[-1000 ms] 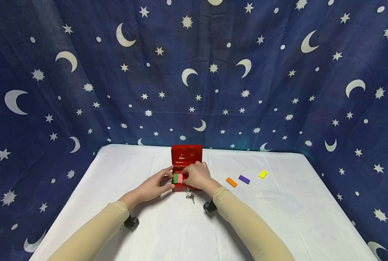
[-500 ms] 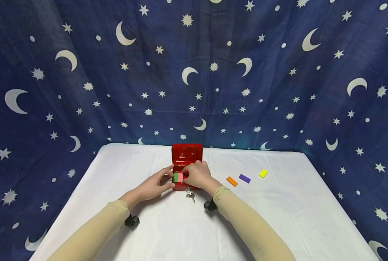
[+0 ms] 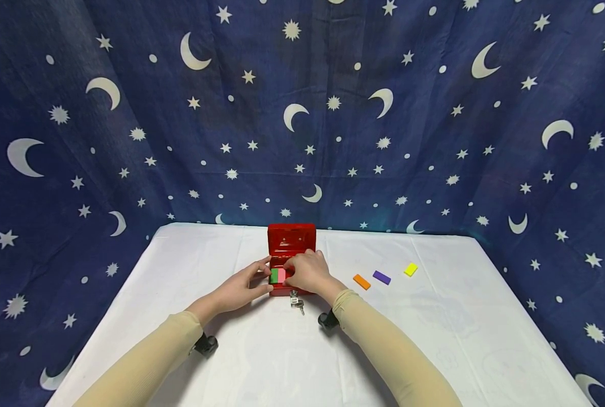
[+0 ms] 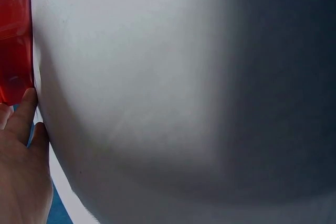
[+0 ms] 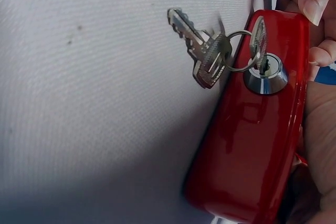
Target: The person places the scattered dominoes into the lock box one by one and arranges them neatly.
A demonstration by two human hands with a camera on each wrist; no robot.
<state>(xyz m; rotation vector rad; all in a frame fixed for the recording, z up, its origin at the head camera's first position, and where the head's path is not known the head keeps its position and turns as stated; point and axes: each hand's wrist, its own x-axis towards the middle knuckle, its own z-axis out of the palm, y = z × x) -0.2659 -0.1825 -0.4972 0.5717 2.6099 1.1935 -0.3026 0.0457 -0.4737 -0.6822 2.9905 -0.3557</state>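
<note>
A small red cash box (image 3: 280,292) stands with its lid raised at the middle of the table. Inside, a green block (image 3: 274,276) lies at the left end, beside a pink block (image 3: 281,275). My right hand (image 3: 310,273) reaches into the box, its thumb and a finger pinching the pink block near both ends. My left hand (image 3: 238,288) touches the box's left end, thumb at the front corner and fingers spread toward the back. Keys (image 5: 212,51) on a ring hang from the front lock (image 5: 266,74). The right hand hides the box's right part.
To the right of the box lie an orange block (image 3: 362,282), a purple block (image 3: 381,277) and a yellow block (image 3: 410,269). A white cloth (image 3: 272,362) covers the table. Behind it hangs a dark blue curtain (image 3: 262,186) with moons and stars.
The head view has tilted very slightly. Both hands, the box and the blocks keep their places.
</note>
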